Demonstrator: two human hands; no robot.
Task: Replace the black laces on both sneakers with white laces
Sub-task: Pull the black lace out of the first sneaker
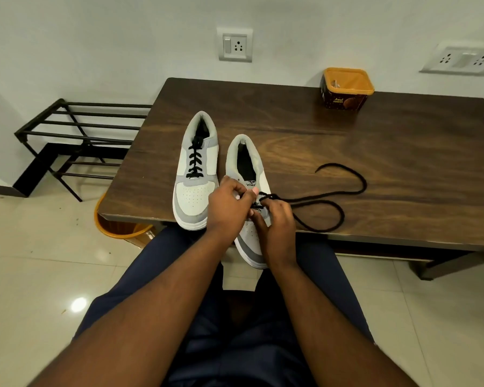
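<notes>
Head view, step in hand: the black lace [330,203] is judged to be partway drawn out of the right sneaker [249,196]; only the lowest eyelets appear to be threaded.
Head view, left hand [229,208]: fingers are curled over the sneaker's tongue and eyelet row, and the lace seems to be pinched there, though the contact is partly hidden.
Head view, right hand [277,227]: fingers are curled, and the lace is pinched just beside the eyelets.
Head view, key relation: the freed lace runs away to the right of the fingers in long loops across the table [403,152]; the sneaker's long axis points away from the person, toe overhanging the near edge. The right hand is nearer the loose length, so a pull to the right is judged most direct.
Head view, left sneaker [197,174]: fully laced in black, untouched, just beside the other.
Head view, containers: an open tub [345,89] stands at the table's far edge; its contents cannot be made out. No white laces are seen.
</notes>
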